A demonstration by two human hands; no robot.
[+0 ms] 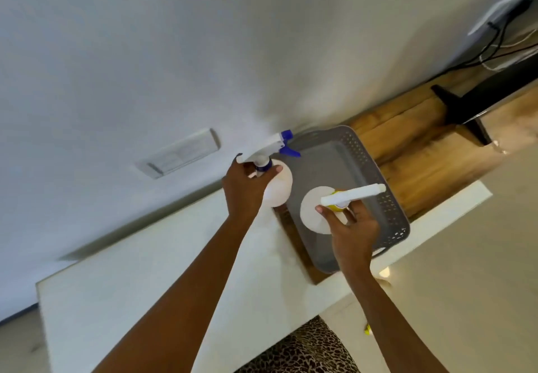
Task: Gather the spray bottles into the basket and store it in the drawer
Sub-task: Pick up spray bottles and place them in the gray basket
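The left hand (pixel 244 189) grips a white bottle with a blue trigger (pixel 276 166); the right hand (pixel 353 230) holds a white, yellow-collared bottle (pixel 329 206) over the grey perforated basket (pixel 375 174).

Perforated grey plastic basket (pixel 375 180), wood-grain surface (pixel 413 151)

Grey basket (pixel 375 169), white bottle (pixel 281 186) — blue trigger, white bottle (pixel 314 212) — yellow collar, leopard-print fabric (pixel 302 349)
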